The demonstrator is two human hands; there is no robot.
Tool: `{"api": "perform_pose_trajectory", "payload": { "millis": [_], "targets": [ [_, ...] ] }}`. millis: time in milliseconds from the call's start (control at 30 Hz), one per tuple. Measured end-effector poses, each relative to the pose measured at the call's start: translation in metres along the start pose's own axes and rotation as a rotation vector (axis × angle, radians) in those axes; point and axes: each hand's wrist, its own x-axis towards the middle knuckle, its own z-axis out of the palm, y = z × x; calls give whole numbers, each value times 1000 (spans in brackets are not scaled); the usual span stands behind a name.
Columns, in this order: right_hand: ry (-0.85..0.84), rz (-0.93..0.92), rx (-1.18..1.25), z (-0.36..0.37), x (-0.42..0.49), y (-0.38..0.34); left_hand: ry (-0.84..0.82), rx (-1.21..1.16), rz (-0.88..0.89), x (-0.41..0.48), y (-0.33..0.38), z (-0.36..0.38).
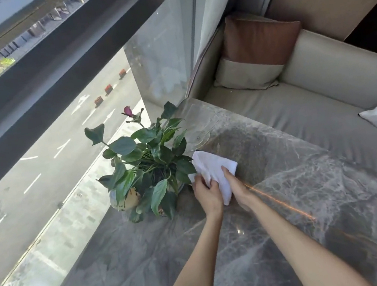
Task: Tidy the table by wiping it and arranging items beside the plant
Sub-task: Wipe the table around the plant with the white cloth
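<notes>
Counter (pixel 288 213), grey veined marble, is the surface under inspection; it runs along the window, with a sofa (pixel 320 92) past its far edge. I see the plant (pixel 146 158) standing in its pot at the window-side edge of the counter, toward the far corner. A clear wine glass (pixel 197 132) sits just beyond the plant, near the far edge; its outline is faint and I cannot tell whether it stands upright or lies on its side.

A white cloth (pixel 212 170) lies on the counter just beside the plant, its near end gathered up. My left hand (pixel 207 194) has its fingers closed on the cloth's plant-side fold. My right hand (pixel 235 184) rests on the cloth's other side, fingers curled down over it, pressing it to the stone. I judge that two hands are used so the cloth can be squared or folded rather than swept; the wiping appears largely done, though I cannot confirm this from the surface.

The cloth sits touching the leaves, consistent with arranging it beside the plant as the task requires. The rest of the visible counter carries nothing else.
</notes>
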Motion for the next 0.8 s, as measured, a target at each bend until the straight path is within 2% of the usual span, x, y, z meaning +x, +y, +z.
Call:
{"api": "perform_pose_trajectory", "payload": {
  "millis": [100,200,333,433,500,700,800],
  "targets": [
    [-28,-37,82,-10,-7,9,54,-33,-37,5,4,3],
    [-37,-85,117,-15,-20,12,207,-100,-284,22,1,-5],
    [-47,-155,-26,-12,-24,13,131,74,-490,34,-11,-16],
    [-54,-202,-118,2,-19,12,193,-223,-661,30,-9,-13],
    [-46,-218,-164,10,-18,11,200,-301,-661,30,-10,-8],
    [-27,-211,-176,16,-17,10,179,-343,-683,33,-9,-7],
    [-1,-204,-151,12,-17,8,189,-183,-525,30,-11,-4]
  ]
}}
